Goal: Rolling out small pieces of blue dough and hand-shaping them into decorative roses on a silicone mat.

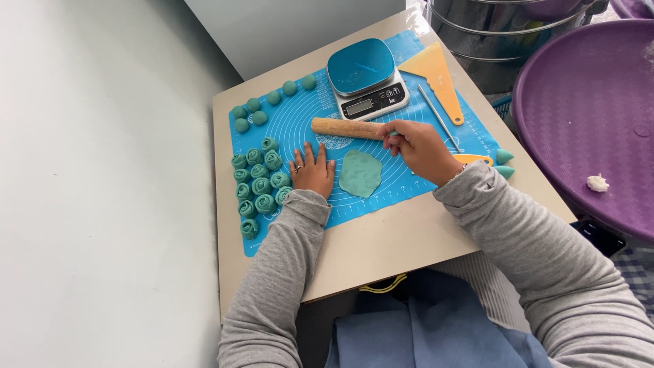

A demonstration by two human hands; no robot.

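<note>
Grey sleeves are reaching in. Left hand [313,170] is lying flat, fingers apart, on blue mat [422,178] beside flattened teal dough [360,173]. Right hand [417,147] is closing on rolling pin [347,127] by its end. Risk: pin is sitting close to scale [366,78], likely knocking it.

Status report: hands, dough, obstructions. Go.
Left hand flat on mat. Right hand gripping rolling pin. Flattened dough between hands. Nothing blocking.
</note>
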